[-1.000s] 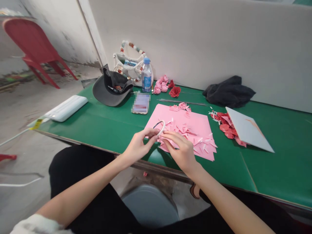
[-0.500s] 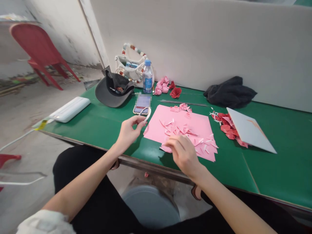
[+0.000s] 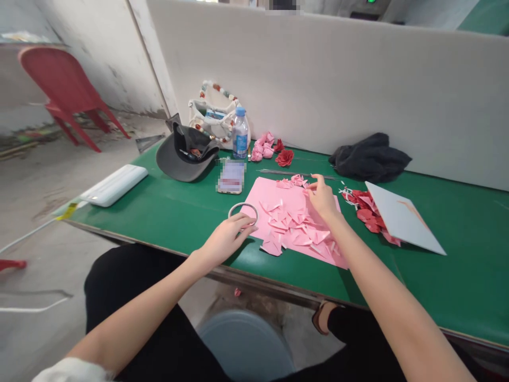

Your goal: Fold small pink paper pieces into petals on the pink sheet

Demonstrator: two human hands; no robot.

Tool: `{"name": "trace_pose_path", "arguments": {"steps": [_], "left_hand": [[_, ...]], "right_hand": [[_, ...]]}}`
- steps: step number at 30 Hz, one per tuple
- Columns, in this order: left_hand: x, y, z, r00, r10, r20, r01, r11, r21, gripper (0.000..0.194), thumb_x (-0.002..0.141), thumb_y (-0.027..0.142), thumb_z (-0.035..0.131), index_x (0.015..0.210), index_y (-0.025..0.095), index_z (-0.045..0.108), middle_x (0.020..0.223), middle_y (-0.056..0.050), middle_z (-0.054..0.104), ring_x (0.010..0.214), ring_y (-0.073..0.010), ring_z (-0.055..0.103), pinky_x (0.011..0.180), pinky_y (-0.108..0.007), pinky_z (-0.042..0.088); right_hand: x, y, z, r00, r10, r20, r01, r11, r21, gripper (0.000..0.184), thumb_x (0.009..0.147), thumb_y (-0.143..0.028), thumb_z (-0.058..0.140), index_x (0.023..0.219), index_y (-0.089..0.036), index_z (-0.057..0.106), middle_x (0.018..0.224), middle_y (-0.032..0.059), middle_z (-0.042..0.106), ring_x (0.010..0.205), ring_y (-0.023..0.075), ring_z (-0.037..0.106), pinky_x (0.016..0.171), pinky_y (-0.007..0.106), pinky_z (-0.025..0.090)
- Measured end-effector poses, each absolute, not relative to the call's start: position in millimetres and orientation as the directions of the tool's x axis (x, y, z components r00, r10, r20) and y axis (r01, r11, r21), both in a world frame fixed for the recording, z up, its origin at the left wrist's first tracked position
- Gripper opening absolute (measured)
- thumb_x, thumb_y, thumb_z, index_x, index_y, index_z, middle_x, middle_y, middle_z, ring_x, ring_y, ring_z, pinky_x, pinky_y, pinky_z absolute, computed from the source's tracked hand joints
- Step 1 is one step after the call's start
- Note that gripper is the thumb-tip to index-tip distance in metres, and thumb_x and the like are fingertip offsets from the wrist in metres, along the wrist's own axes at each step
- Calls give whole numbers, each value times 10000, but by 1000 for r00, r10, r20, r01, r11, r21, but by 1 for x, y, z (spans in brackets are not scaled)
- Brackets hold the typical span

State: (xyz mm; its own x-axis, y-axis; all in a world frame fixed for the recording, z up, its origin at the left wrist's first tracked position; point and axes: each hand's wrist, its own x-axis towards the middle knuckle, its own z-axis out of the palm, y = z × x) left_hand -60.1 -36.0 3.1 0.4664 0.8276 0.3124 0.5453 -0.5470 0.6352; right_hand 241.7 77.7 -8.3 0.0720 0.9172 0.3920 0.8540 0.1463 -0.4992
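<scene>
My left hand [image 3: 228, 237] is closed on a thin ring, which looks like a narrow roll of white tape [image 3: 229, 209], held at the left edge of some pink paper sheets [image 3: 256, 187]. Over the upper right of these sheets is my right hand [image 3: 323, 198]. Its thumb and forefinger are apart, close to a small cluster of folded pink paper pieces [image 3: 297, 181]; whether they touch one is unclear. Many more folded pink petals [image 3: 280, 218], several with white strips on them, lie across the sheets between my hands. One pink petal [image 3: 272, 245] overhangs the near edge.
Behind the sheets stand a water bottle [image 3: 240, 135], a beaded bag [image 3: 212, 114], pink paper flowers [image 3: 263, 147] and a red paper flower [image 3: 284, 157]. A grey cap [image 3: 185, 159] and phone [image 3: 231, 178] lie left. At right, a white board [image 3: 401, 217] leans over red petals [image 3: 369, 215].
My right hand has moved from the near petals up and right to the far side of the sheets. My left hand has lowered slightly rightward with the ring, which now shows its round opening.
</scene>
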Motion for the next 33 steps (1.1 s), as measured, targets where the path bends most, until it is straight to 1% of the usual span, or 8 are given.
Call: {"name": "trace_pose_path", "arguments": {"steps": [7,10,13,17,21,26,30,33], "left_hand": [[-58,-42,5,503,798,331,532,-588,609,283,933,254,425,1099,167,637,1057,-96,647,983,-207,611,888,-342,471],[-57,-42,5,467,814,344,487,-562,669,264,921,246,446,1076,172,646,1053,-91,657,965,-200,619,867,-334,484],[-54,-43,6,417,857,302,392,-470,791,250,898,287,493,1054,167,646,1032,-89,674,915,-188,638,815,-319,517],[-43,-53,3,459,871,174,185,-286,940,365,827,319,605,1143,140,574,1014,-110,685,897,-190,665,839,-345,534],[-29,-69,-5,474,860,189,76,-254,964,553,757,265,689,1238,159,438,992,-90,684,920,-188,665,862,-349,524],[-26,-75,-8,348,890,294,177,-370,912,376,815,225,601,1170,163,491,1095,-112,638,976,-192,633,895,-353,501],[-28,-72,-9,340,902,266,56,-302,952,310,861,248,532,1156,156,515,1100,-119,638,989,-202,635,881,-345,515],[-28,-69,-8,336,918,211,-35,-212,977,224,865,306,537,1022,151,575,953,-81,668,871,-184,658,792,-310,542]], "right_hand": [[235,90,-7,48,913,404,863,165,-477,459,732,-82,504,1189,-124,496,826,99,694,775,233,629,753,354,472],[224,70,11,44,877,478,806,251,-536,459,737,-112,516,1194,-143,488,807,70,681,745,207,622,742,338,478],[202,29,32,17,861,509,707,349,-615,438,741,-137,537,1176,-183,506,751,17,652,668,168,602,693,313,487],[165,-34,43,-57,915,400,487,375,-789,447,763,-164,568,1200,-228,495,680,-26,614,646,151,607,661,298,508],[138,-70,31,-68,965,254,270,262,-927,521,771,-202,606,1255,-240,418,703,-31,633,677,149,642,708,311,549],[126,-75,18,-82,980,183,155,194,-969,531,766,-234,635,1244,-247,404,740,-23,642,682,143,648,674,293,564],[126,-74,18,-83,985,152,109,161,-981,525,756,-251,653,1223,-247,414,723,-38,615,679,140,643,660,284,563],[127,-76,21,-117,986,120,83,130,-988,535,761,-251,652,1232,-250,398,708,-47,607,629,132,632,629,279,555]]}}
